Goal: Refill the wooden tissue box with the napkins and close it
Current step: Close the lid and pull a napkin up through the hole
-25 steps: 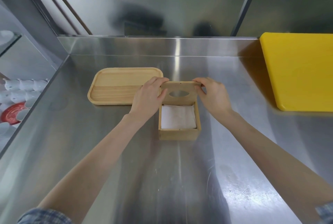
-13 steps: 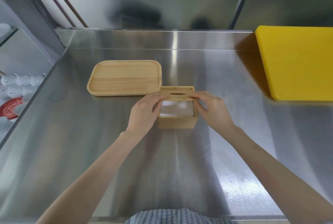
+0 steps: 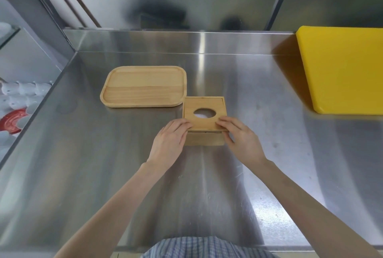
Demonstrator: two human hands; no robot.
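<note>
The wooden tissue box point(image 3: 204, 140) stands in the middle of the steel counter. Its flat wooden lid point(image 3: 204, 106) with an oval hole lies across the top, its near edge jutting slightly past the box front. White napkins point(image 3: 202, 114) show through the hole. My left hand point(image 3: 170, 142) grips the lid's near left corner and my right hand point(image 3: 238, 137) grips the near right corner, fingers resting on top of the lid.
An empty wooden tray point(image 3: 144, 86) lies just left of and behind the box. A yellow cutting board point(image 3: 342, 69) lies at the right. The counter's left edge drops to a lower shelf with white cups point(image 3: 22, 91) and a red item point(image 3: 12, 121).
The lid stood upright at the back of the open box, then came down. It now lies flat over the napkins, with both hands shifted to its near corners.
</note>
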